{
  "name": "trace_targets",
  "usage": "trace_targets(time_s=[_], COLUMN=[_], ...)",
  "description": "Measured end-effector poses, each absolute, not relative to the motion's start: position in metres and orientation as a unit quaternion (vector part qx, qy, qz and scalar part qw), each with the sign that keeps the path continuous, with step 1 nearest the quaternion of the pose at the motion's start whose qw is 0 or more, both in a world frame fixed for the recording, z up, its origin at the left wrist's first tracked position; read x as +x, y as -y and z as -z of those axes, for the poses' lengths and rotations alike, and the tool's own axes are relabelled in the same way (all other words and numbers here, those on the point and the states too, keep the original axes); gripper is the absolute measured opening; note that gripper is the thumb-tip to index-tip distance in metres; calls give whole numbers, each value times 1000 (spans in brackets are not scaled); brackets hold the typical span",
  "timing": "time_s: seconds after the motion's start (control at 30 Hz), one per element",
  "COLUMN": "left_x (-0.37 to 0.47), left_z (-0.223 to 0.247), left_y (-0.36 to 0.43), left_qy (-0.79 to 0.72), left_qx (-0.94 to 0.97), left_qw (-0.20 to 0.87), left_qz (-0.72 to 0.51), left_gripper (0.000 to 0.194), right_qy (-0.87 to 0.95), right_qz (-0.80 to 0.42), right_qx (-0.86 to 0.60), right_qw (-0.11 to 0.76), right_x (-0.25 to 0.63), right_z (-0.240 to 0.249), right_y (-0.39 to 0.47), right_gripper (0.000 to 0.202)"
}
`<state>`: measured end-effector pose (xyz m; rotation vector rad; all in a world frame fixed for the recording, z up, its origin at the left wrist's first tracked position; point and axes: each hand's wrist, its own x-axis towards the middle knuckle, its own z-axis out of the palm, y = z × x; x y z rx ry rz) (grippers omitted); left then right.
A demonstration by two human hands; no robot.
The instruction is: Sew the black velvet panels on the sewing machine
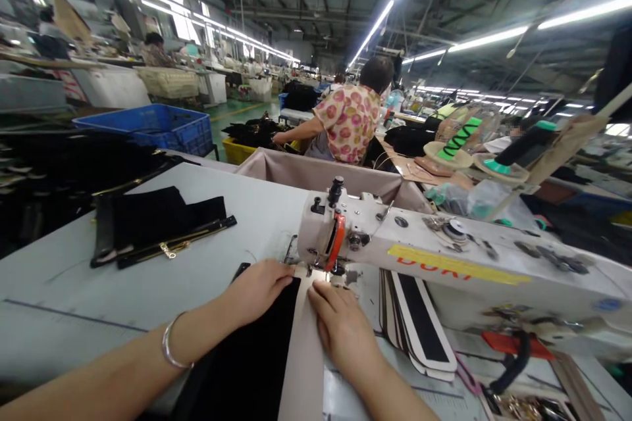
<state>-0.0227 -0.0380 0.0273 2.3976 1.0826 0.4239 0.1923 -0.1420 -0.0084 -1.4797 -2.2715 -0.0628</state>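
Note:
A black fabric panel (247,368) with a beige strip (302,362) along its right edge lies under the head of a white sewing machine (316,230). My left hand (261,286) is on the panel's far end, left of the needle area, its fingers pressed together on the edge of the piece. My right hand (343,322) rests on the beige strip, fingers stretched out and lying flat, tips close to the presser foot. The needle itself is hard to make out. A small light shines on the stitching spot.
Black pieces with a gold zipper (168,250) lie left on the table (162,316). Stacked beige-and-black strips (419,322) sit under the machine arm. Thread cones (526,145) stand right. Behind are a fabric-lined bin (316,174), a blue crate (153,128) and a seated co-worker (350,122).

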Motion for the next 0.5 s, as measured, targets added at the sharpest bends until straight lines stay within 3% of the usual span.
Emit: trace_targets(time_s=[0.33, 0.5], left_x=[-25, -14], left_z=[-15, -18], left_y=[44, 34], left_qy=[-377, -354], left_qx=[884, 875], left_qw=[222, 269], left_qz=[-167, -193], left_gripper=[34, 18], right_qy=[815, 813], right_qz=[24, 23], right_qx=[-538, -542], right_qw=[213, 210], right_x=[187, 187], right_z=[6, 6], right_y=[142, 142], right_gripper=[49, 46])
